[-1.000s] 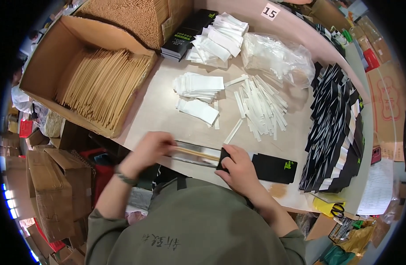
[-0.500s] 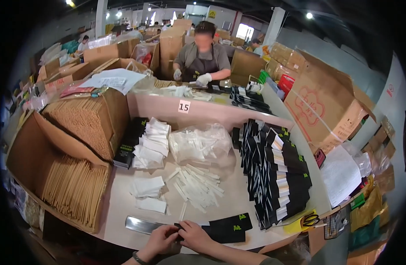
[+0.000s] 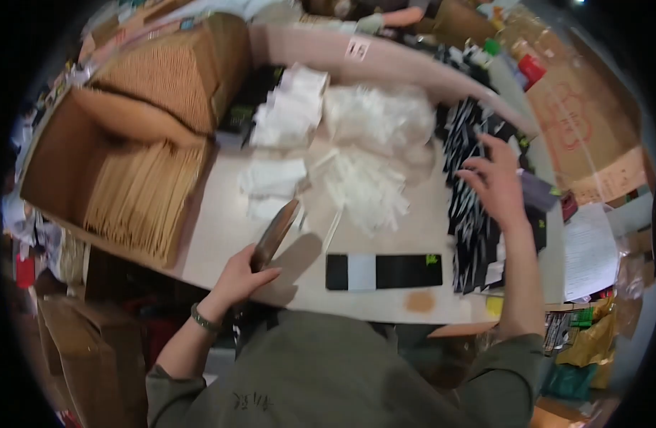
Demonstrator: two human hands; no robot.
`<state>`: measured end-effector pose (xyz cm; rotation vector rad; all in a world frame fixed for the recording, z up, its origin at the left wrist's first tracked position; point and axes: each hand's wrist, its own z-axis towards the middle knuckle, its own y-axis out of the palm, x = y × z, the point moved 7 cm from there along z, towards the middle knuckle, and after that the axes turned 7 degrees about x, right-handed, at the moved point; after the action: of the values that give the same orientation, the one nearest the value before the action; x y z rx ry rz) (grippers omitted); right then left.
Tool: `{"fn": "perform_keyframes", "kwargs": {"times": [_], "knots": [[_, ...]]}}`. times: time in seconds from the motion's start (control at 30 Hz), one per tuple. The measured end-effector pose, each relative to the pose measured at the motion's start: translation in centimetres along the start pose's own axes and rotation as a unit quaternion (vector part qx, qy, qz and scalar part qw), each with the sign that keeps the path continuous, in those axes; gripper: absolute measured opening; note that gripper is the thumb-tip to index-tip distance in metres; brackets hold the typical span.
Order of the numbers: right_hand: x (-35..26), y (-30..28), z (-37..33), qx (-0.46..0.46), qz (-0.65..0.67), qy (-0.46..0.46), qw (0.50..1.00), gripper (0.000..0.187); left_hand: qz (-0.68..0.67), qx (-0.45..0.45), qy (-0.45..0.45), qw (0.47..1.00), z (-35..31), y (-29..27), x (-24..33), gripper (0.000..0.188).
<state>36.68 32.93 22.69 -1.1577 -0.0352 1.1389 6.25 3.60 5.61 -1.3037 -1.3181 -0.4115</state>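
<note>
My left hand (image 3: pixel 235 280) grips a long, shiny metal strip (image 3: pixel 276 234) and holds it tilted up above the near edge of the table, where it casts a shadow. Over the pile of black paper sleeves (image 3: pixel 467 203) at the right, my right hand (image 3: pixel 501 187) has its fingers apart and appears to hold nothing. A blurred dark sleeve (image 3: pixel 536 191) with a green mark is just beside that hand. In front of me a flat black sleeve (image 3: pixel 406 271) with a white band lies on the table.
Thin white strips (image 3: pixel 367 189) are heaped mid-table, with white paper packets (image 3: pixel 289 114) to their left. Behind lies a clear plastic bag (image 3: pixel 379 114). A carton of wooden sticks (image 3: pixel 139 203) stands at the left. A low partition (image 3: pixel 306 39) closes the far side.
My hands have parted: the left has lifted the metal strip off the table, the right has moved to the sleeve pile. A banded sleeve now lies where they worked. My view has tilted down.
</note>
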Motion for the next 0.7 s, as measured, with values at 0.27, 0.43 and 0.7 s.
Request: {"fn": "perform_keyframes", "kwargs": {"times": [0.27,0.43,0.7], "knots": [[-7.2,17.5,-14.8,-0.266,0.069,-0.117,0.954,0.042,-0.256,-0.280,-0.020,0.925,-1.9,11.2,3.6,0.044],[-8.9,17.0,-14.1,-0.196,-0.029,-0.037,0.979,0.031,0.028,-0.070,-0.024,0.997,-1.8,5.7,2.0,0.055],[-6.8,20.5,-14.8,-0.260,-0.033,0.144,0.954,0.022,0.238,-0.029,0.173,0.955,-2.0,3.9,2.7,0.075]]}}
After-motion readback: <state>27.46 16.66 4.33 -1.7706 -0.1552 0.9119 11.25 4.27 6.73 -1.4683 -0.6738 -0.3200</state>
